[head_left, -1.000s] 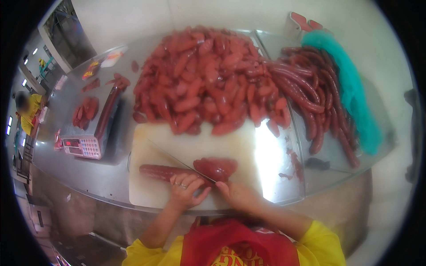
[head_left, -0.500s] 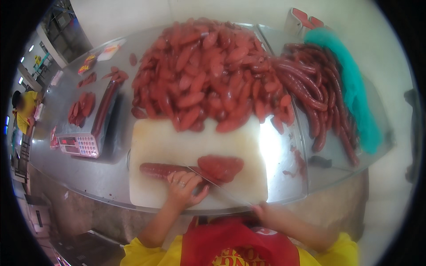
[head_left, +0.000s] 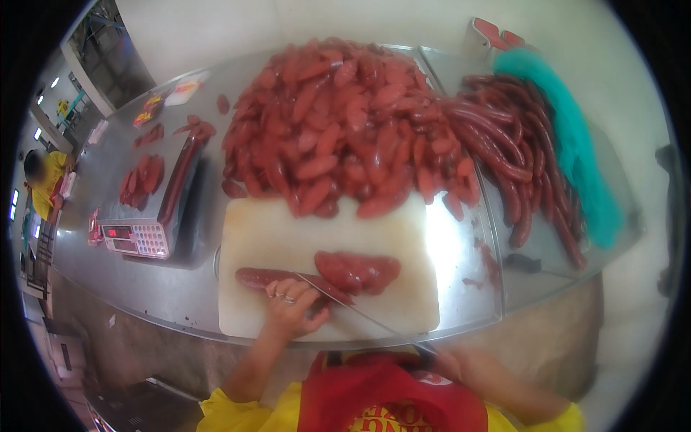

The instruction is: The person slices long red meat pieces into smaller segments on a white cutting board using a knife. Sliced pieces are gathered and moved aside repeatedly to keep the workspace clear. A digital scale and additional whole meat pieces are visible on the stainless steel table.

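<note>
On the white cutting board (head_left: 324, 227) lies a long dark red sausage (head_left: 258, 279), placed crosswise near the front edge. My left hand (head_left: 291, 308), with rings on a finger, is closed over it from the near side, pressing it to the board. A long thin knife (head_left: 374, 323) slants from my right hand (head_left: 453, 362) across the sausage, its blade just right of my left fingers. My right hand grips the handle near my apron, the handle mostly hidden. Beyond the blade, several cut sausage slices (head_left: 358, 272) sit together on the board.
A big heap of sliced sausage (head_left: 345, 129) rises behind the board. Whole sausages (head_left: 515, 144) lie at right beside a green net (head_left: 579, 158), with another knife (head_left: 524, 263) nearby. At left stands a scale (head_left: 137, 237) bearing sausage. A person (head_left: 47, 180) is at far left.
My right hand has drawn back toward my body and to the right, pulling the knife with it. My left hand stays on the sausage. The whole view has shifted slightly.
</note>
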Action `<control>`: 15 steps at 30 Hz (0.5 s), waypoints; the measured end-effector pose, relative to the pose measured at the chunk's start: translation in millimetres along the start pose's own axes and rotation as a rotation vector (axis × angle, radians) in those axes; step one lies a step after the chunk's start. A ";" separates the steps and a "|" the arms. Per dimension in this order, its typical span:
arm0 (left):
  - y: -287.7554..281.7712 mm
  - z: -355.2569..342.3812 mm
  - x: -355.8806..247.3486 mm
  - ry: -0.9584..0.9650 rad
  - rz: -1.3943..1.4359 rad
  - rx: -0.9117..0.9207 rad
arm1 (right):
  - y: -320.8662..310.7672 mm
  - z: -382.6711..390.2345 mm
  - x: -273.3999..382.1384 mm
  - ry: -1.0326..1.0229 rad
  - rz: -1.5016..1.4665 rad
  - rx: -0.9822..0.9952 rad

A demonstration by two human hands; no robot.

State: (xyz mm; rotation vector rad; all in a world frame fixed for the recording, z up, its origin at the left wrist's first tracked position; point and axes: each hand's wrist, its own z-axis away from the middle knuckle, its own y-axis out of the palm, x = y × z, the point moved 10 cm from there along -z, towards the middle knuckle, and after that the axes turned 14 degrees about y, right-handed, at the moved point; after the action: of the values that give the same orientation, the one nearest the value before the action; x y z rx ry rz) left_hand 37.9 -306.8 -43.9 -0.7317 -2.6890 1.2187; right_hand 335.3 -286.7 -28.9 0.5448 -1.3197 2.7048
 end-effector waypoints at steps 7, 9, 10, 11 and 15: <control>2.7 0.0 4.9 -0.075 -0.001 -0.029 | 45.8 -69.5 54.4 -0.071 0.063 0.037; 4.0 -0.5 0.1 -0.042 0.007 -0.023 | 54.3 -95.2 112.2 -0.355 0.070 -0.098; 4.3 -0.5 -1.5 -0.028 0.013 -0.019 | 58.5 -97.9 139.7 -0.537 0.125 -0.176; 4.1 -0.3 -2.4 -0.016 0.015 -0.012 | 64.8 -114.0 145.3 -0.459 0.049 -0.138; -3.5 3.9 1.0 0.022 0.006 0.002 | 58.0 -111.6 133.7 -0.389 -0.076 -0.139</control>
State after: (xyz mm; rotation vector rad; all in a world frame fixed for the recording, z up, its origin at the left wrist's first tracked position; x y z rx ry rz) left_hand 34.6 -311.0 -44.1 -0.7493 -2.6697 1.2068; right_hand 166.3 -247.0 -88.4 1.1230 -1.5180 2.5035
